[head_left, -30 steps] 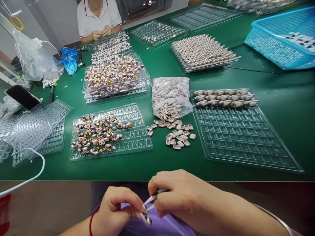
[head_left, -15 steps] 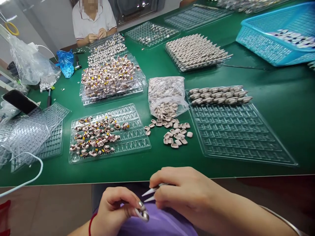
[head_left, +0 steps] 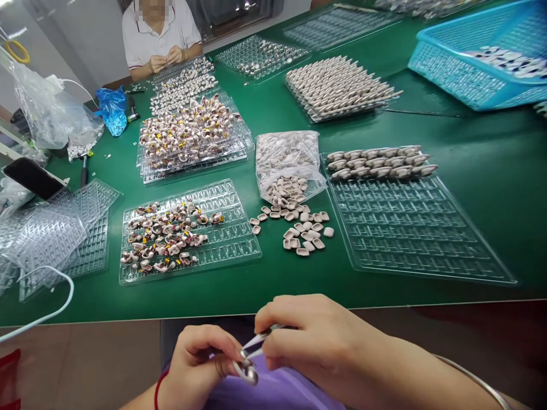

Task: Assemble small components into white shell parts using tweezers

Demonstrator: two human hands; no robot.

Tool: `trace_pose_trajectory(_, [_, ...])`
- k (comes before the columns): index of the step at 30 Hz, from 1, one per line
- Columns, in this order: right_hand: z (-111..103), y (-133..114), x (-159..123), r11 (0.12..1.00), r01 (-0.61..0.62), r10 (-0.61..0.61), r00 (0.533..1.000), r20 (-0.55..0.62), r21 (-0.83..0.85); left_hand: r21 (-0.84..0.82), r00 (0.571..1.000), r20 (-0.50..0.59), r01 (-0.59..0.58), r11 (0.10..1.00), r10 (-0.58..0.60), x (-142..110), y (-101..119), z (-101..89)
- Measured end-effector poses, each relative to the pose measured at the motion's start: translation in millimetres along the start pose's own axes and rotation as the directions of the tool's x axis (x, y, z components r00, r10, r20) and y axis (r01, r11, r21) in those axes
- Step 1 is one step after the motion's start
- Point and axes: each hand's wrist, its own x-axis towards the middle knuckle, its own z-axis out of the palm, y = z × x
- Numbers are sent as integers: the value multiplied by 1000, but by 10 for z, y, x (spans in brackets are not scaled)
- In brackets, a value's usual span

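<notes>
My left hand (head_left: 205, 361) pinches a small curved earphone piece (head_left: 248, 373), pale with a shiny rounded end, between thumb and fingertips. A pair of tweezers (head_left: 256, 340) is in my right hand (head_left: 311, 336), its two pale tips slightly apart and at the upper end of the earphone piece; whether they grip anything is too small to tell. Both hands are over my purple-clothed lap, just below the table edge. Beyond them, loose beige shell caps (head_left: 305, 232) lie in front of an opened plastic bag (head_left: 287, 159) of the same caps.
On the green table, a clear tray (head_left: 226, 245) partly filled with wired earphone pieces lies at left, stacked filled trays (head_left: 192, 136) behind it. At right are a tray (head_left: 419, 228) with rows of finished-looking pieces and a blue basket (head_left: 482, 85). Another person (head_left: 162, 40) sits across.
My right hand has moved slightly left, bringing the tweezer tips to the earphone piece. My left hand keeps its pinch in nearly the same place.
</notes>
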Motion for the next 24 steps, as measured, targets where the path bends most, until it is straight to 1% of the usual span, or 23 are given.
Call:
trace_pose_trajectory(3, [13,0,-7,1000,5,-5,1000,0,-15,9,1000,-2,-7,1000,7,0,5,4])
trace_pose_trajectory(7, [26,-22,-26,998,10,-8,999,33,-60,69,1000,-11,-27,997,28,-5,11,0])
trace_pose_trajectory(11, [15,-104,-6,981,18,-5,998,65,-193,176,998,-32,-55,983,61,-22,-3,-12])
trace_pose_trajectory(13, [13,-144,19,963,29,-13,998,60,-268,192,997,-41,-56,980,65,-26,-10,-11])
trace_pose_trajectory(16, [33,-160,40,956,31,-28,999,16,-291,97,998,-58,-21,995,27,-22,-11,-3])
trace_pose_trajectory(19, [62,-130,19,977,-3,2,1000,-5,-215,-25,997,-71,18,1000,-19,-16,-8,4])
trace_pose_trajectory(22, [59,-104,-14,988,-35,32,999,-23,-149,-74,997,-70,32,997,-37,-19,-7,2])
trace_pose_trajectory(24, [42,-101,-27,992,-37,31,998,-52,-121,-90,997,-62,36,995,-41,-24,-6,1])
